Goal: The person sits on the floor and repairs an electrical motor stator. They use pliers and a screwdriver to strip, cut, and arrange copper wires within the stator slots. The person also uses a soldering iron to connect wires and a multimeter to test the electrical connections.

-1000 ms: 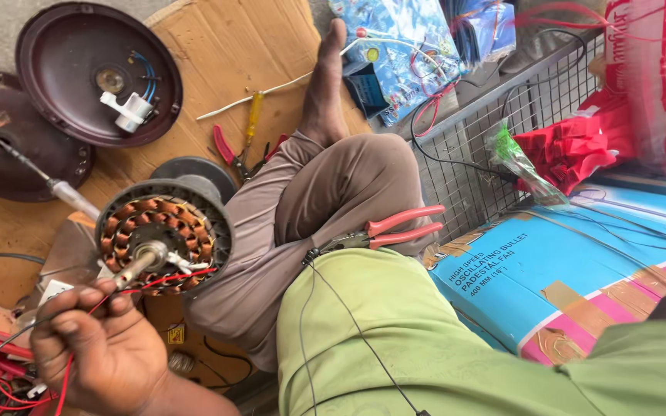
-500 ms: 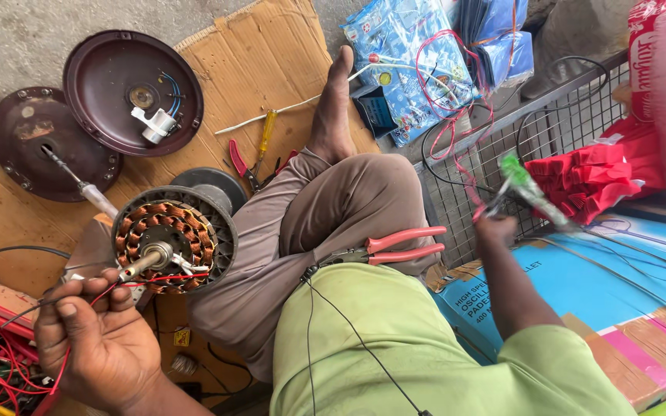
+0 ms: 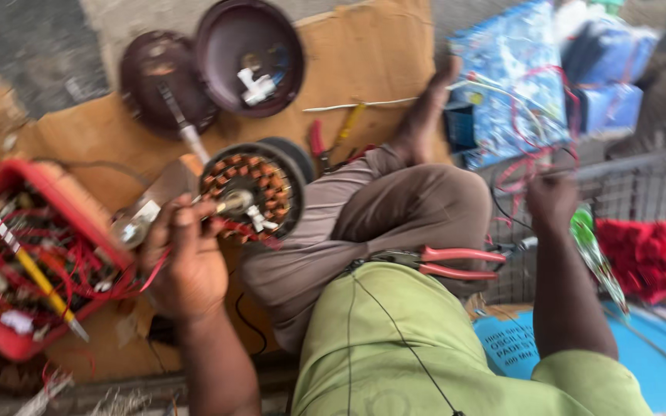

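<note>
Motion blur softens everything I see. At nine o'clock sits one red tray [image 3: 17, 192] of tangled wires, its contents hard to sort. My left hand [image 3: 186, 262] pinches red wires [image 3: 233, 229] running toward two o'clock into the single motor stator [image 3: 252, 189], which lies flat on cardboard [image 3: 364, 69]. One pair of red pliers [image 3: 449, 262] rests on my lap. My right hand [image 3: 553, 200] blurs; I cannot tell its grip.
</note>
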